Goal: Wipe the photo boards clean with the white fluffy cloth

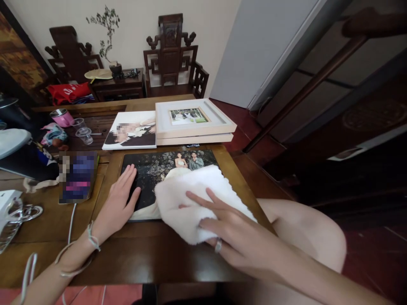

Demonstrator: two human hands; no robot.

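Note:
A dark photo panel [159, 169] showing a couple lies flat on the wooden table [133, 254]. My left hand [119, 201] rests flat and open on the panel's left edge, fingers stretched out. My right hand [229, 231], with a ring on one finger, presses a white cloth [187, 195] onto the panel's right part, fingers spread over the cloth. The cloth hides the lower right of the picture.
Behind the panel lie another photo print [132, 131] and two stacked framed pictures [193, 120]. At the left stand a pink cup [62, 117], clear plastic cups [84, 134], a blurred booklet [77, 176] and a cable. Carved wooden chairs [171, 59] line the back wall.

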